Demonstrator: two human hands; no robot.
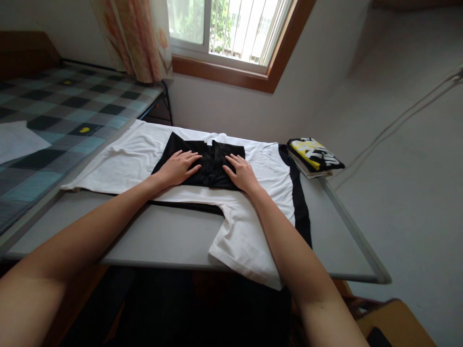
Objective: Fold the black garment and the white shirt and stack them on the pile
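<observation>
A folded black garment (213,166) lies on top of a spread white T-shirt (119,154). My left hand (180,167) rests flat on the garment's left part, fingers extended. On its right part lies my right hand (241,171), fingers spread, palm down. Neither hand grips the cloth. One sleeve of the white shirt (246,241) hangs over the table's near edge. Beneath the shirt, more black cloth (301,205) shows along the right side and in a strip at the near side.
The grey table (162,231) holds the clothes. At its far right sits a folded black, yellow and white stack (315,156). A bed with a checked cover (108,103) adjoins the left, bearing a white sheet (20,140). A wooden chair (396,325) stands at lower right.
</observation>
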